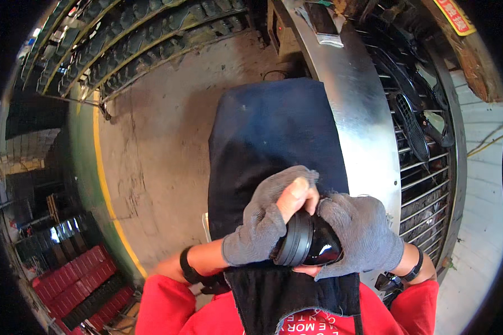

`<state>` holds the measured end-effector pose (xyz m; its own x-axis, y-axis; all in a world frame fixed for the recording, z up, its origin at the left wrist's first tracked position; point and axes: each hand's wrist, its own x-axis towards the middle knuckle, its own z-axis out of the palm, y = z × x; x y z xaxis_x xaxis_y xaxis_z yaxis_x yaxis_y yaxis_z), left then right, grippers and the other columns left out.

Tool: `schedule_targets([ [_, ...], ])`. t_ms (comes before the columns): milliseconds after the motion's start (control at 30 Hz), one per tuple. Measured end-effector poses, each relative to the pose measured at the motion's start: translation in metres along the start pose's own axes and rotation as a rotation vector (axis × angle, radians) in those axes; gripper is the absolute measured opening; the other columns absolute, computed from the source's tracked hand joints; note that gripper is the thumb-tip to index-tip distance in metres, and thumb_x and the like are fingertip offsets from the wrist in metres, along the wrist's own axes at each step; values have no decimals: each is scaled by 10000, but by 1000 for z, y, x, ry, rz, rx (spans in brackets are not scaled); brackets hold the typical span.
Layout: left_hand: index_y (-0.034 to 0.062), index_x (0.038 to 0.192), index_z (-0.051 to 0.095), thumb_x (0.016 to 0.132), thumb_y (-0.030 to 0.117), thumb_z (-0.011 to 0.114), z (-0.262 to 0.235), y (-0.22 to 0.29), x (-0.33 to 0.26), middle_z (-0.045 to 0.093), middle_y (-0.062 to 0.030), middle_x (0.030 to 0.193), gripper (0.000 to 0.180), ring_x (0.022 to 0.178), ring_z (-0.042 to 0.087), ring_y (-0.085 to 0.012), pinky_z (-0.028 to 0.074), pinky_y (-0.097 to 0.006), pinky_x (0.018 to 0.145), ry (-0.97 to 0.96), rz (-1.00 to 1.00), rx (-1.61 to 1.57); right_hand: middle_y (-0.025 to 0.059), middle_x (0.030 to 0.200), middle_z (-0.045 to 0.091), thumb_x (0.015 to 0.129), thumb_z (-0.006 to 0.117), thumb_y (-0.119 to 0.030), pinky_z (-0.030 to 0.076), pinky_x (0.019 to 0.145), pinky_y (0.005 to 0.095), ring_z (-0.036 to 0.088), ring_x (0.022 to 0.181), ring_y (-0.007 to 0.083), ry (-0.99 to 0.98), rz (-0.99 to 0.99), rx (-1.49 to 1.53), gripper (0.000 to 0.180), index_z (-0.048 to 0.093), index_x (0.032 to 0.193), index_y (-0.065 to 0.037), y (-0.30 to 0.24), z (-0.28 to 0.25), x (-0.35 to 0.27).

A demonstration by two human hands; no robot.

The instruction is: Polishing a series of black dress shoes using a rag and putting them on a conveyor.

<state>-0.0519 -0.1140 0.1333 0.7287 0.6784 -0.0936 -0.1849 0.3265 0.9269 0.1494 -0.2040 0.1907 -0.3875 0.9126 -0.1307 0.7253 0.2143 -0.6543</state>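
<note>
A glossy black shoe [323, 245], its ridged dark sole edge turned to the left, is held close in front of my chest. My right hand [369, 234], in a grey knit glove, wraps round its shiny upper from the right. On the other side my left hand [262, 220] is closed, its bare thumb and fingertips poking out of a similar glove and pressing at the top of the sole edge. Whether something small sits under those fingertips is hidden. A dark blue apron [276, 134] spreads over my lap below the shoe.
To my right runs a metal bench [369, 151], with a dark flat object [321, 22] at its far end. Beyond it, black soles [411, 128] lie on a barred rack [425, 192]. Shelves of dark shoe-like shapes [145, 42] stand far left; red stacked items [72, 285] sit lower left.
</note>
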Motion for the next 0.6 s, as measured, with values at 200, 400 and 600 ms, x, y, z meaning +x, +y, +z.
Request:
schedule_targets([
  [200, 3, 1119, 592, 1149, 341, 516, -13, -3, 4, 581, -43, 1003, 347, 933, 528, -138, 446, -312, 922, -83, 75, -9, 148, 856, 630, 669, 834, -751, 538, 624, 479, 674, 707, 371, 45, -118, -63, 941, 662, 1189, 14, 2, -4, 21],
  [400, 93, 965, 572, 1169, 545, 371, -18, 4, 39, 519, 25, 923, 534, 864, 492, -98, 426, -266, 845, 234, -133, -258, 126, 1179, 741, 1052, 400, -764, 561, 976, 361, 715, 1012, 204, 776, 590, 1248, 844, 705, 1263, -6, 3, 56, 46],
  [600, 54, 1156, 587, 1159, 476, 422, -33, 22, 28, 520, -15, 1110, 453, 1036, 505, -129, 432, -287, 942, 22, 405, 4, 149, 962, 772, 1066, 334, -744, 603, 835, 374, 756, 840, 262, 483, 178, 1175, 848, 747, 1039, -3, -5, -17, 65],
])
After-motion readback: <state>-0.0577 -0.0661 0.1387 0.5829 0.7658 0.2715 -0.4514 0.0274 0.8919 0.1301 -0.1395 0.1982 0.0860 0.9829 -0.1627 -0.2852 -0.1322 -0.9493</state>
